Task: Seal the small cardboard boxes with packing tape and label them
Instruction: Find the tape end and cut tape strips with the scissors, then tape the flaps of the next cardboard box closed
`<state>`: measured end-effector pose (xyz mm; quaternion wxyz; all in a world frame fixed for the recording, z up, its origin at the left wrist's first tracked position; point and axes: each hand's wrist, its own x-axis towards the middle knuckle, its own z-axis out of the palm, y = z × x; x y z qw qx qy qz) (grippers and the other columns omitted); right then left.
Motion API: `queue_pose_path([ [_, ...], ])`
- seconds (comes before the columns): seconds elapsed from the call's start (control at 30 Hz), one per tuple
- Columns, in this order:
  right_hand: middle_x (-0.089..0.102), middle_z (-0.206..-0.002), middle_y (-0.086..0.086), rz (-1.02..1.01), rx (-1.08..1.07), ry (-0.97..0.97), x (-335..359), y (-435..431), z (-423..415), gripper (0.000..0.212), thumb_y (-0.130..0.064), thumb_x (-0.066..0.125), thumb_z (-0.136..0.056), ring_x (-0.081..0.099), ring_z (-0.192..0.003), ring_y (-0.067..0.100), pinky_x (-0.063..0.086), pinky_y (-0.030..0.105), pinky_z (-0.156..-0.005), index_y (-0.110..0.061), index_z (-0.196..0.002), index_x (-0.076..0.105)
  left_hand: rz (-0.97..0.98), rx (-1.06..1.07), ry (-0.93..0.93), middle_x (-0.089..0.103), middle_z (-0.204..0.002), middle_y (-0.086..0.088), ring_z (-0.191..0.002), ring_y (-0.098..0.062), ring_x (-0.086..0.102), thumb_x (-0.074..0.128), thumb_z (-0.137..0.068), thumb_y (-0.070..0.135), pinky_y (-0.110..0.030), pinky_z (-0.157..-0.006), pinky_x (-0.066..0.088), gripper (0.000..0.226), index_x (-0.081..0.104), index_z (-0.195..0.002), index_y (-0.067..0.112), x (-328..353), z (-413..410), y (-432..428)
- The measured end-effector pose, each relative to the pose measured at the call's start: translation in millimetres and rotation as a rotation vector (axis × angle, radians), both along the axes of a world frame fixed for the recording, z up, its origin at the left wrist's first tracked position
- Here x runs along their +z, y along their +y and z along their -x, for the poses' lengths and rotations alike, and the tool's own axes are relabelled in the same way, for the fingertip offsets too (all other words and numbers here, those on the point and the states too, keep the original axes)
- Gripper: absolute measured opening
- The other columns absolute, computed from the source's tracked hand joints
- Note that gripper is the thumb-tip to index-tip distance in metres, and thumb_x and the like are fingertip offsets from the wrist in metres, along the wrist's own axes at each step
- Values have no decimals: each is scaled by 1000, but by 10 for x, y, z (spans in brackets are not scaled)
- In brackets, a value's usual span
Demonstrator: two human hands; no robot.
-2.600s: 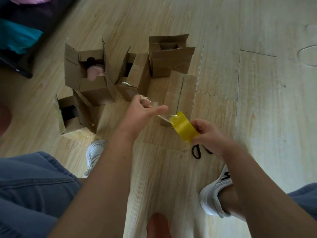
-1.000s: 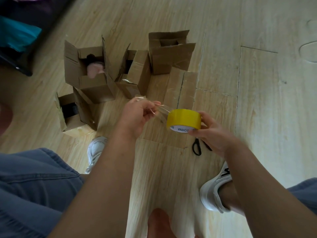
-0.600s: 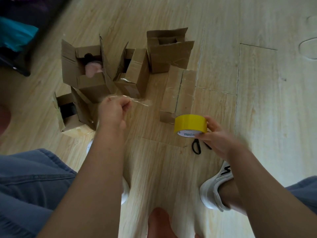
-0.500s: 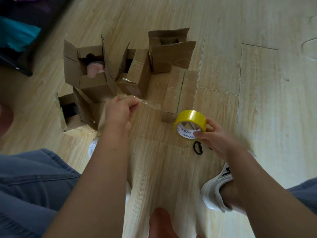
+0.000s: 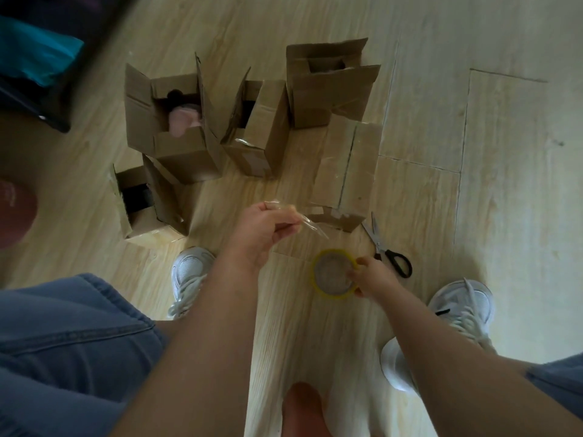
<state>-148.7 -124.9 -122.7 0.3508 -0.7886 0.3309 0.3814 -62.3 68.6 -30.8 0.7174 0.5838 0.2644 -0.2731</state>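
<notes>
My left hand point(image 5: 263, 230) pinches a short strip of clear tape point(image 5: 310, 227) above the floor. Low at the floor, my right hand point(image 5: 373, 277) grips the yellow tape roll point(image 5: 334, 274), which lies flat with its hole facing up. Just beyond the strip lies a closed cardboard box point(image 5: 345, 170) with shiny tape along its seam. Several open boxes stand behind it: one holding something pink point(image 5: 176, 127), a middle one point(image 5: 257, 127), a back one point(image 5: 329, 82) and a left one point(image 5: 143, 200).
Black-handled scissors point(image 5: 386, 250) lie on the wooden floor right of the roll. My white shoes point(image 5: 187, 277) point(image 5: 462, 307) and jeans point(image 5: 63, 342) frame the working spot. Dark furniture with a teal item point(image 5: 34, 55) fills the upper left corner.
The strip has come free of the roll. My right hand has lowered the roll to the floor near the scissors. My left hand moved right and toward me with the strip.
</notes>
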Motion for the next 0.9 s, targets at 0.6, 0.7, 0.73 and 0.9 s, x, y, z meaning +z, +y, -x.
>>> queue_pose_path([
  [0.6,60,-110,-11,-192,255,-656,1082,276,-499,72,-33,83,-79,58,-92,2,46,22,-85,-44,-142,49,-48,-59,-182,58,-76,-9,-73,-22,62,57,-77,-25,-32,-74,59,38,44,-73,11,121,-25,-105],
  [0.7,69,-96,-10,-29,294,-690,1130,304,-530,30,-31,76,-87,61,-89,7,45,25,-74,-28,-116,73,-3,-71,-158,63,-77,-13,-75,-24,67,59,-76,-25,-31,-76,61,34,49,-76,7,211,-26,-130],
  [0.73,70,-89,-9,-25,257,-708,1141,288,-542,18,-30,75,-88,63,-83,9,45,25,-69,-26,-106,77,26,-81,-149,64,-81,-16,-78,-27,68,60,-75,-25,-31,-77,61,33,50,-77,6,241,-31,-127],
  [0.9,58,-89,-4,7,211,-716,1198,243,-665,11,-24,74,-90,52,-72,2,39,7,-56,-18,-97,80,-41,-271,-107,72,-99,-11,-96,-19,70,74,-78,-3,-38,-89,56,24,59,-91,10,416,-86,-48],
])
